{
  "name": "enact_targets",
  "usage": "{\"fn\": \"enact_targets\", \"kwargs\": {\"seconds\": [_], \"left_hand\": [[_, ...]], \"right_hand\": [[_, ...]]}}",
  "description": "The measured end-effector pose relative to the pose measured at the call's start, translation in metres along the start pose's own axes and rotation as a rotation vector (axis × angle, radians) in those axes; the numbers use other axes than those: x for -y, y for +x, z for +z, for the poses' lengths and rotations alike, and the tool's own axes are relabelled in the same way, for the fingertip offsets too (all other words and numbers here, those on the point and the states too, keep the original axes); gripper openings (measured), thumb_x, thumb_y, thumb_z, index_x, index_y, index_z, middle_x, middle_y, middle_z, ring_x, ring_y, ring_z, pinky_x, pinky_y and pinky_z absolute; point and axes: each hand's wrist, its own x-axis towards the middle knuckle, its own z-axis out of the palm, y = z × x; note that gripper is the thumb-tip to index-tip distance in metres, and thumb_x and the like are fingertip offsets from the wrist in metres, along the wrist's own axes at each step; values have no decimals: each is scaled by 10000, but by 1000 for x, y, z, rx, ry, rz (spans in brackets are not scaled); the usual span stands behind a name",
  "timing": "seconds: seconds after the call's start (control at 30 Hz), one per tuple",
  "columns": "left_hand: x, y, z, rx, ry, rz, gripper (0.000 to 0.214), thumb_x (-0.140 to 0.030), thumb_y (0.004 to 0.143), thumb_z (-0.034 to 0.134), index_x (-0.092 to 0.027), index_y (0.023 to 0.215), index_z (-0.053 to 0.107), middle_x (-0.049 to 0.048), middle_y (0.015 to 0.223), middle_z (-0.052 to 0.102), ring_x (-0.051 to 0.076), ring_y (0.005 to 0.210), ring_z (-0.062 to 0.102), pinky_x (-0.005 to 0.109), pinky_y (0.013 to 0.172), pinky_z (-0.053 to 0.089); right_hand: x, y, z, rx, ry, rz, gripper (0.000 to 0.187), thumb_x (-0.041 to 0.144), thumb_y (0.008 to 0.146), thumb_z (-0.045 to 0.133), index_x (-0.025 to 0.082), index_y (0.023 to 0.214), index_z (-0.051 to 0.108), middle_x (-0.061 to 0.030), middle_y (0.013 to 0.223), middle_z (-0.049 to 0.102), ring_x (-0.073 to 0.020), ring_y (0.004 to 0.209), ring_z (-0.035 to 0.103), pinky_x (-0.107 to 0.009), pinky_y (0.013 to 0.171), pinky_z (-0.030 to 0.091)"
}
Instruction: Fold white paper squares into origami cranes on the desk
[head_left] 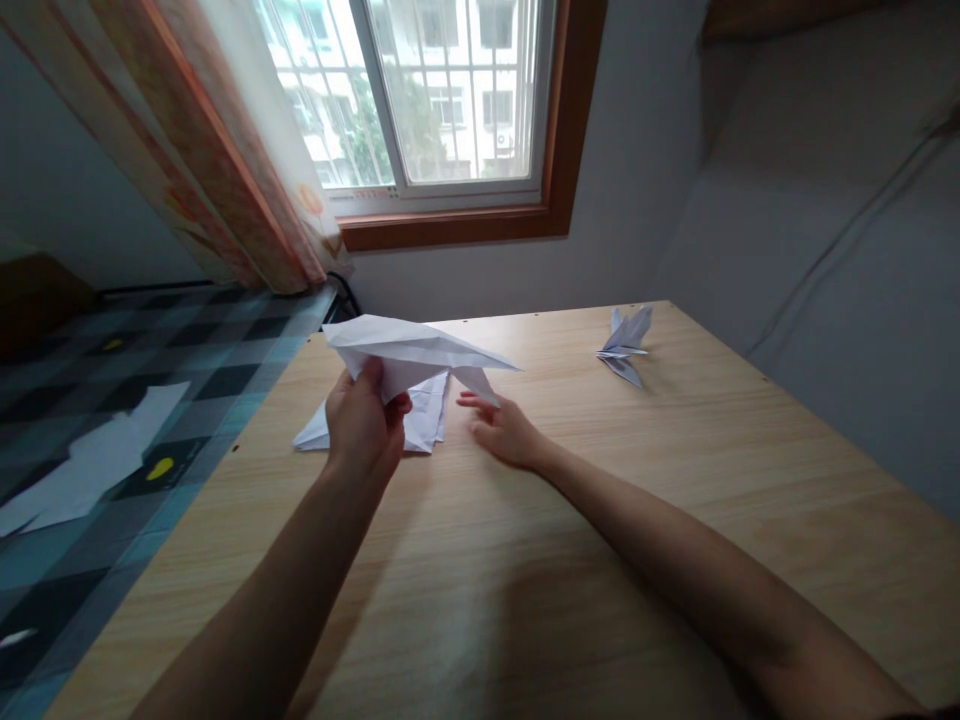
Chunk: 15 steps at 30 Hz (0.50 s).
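My left hand [364, 420] is closed around the underside of a folded white paper plane [412, 352], holding it a little above the wooden table [570, 560]. The plane's nose points right. My right hand [504, 428] rests on the table just right of it, fingers stretched out and holding nothing, fingertips close to the plane's lower flap. Under the plane lies a small pile of white paper sheets [424, 425].
Several folded paper planes [626, 347] lie in a cluster at the table's far right. A bed with a checked cover [150, 370] and loose white sheets [90, 460] borders the table on the left. A curtain, window and grey wall stand behind.
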Motion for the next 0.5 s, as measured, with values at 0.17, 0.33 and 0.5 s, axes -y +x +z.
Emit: {"fn": "enact_targets", "kwargs": {"seconds": [0.17,0.33,0.5], "left_hand": [[23,-14,2,35,161,-288,106,-130,799,563,-186,791,474,-70,556,481,32,352,395,123,333,289],[58,-33,-4,213,315,-364,123,-150,713,645,-161,780,541,-34,539,542,68,345,420,161,321,298],[64,-37,-15,643,968,-24,221,-322,709,708,-175,860,643,32,621,628,213,613,630,296,563,482]], "right_hand": [[-7,-29,-62,-272,309,77,608,305,666,648,278,1262,526,-68,1336,567,-284,1156,569,-471,949,486],[1,-44,-97,-372,266,81,297,360,683,717,228,946,678,-60,1174,666,-266,1097,604,-431,958,472],[-9,-31,-117,-530,128,248,319,418,672,678,183,880,621,-57,857,694,-224,764,652,-400,761,551]]}}
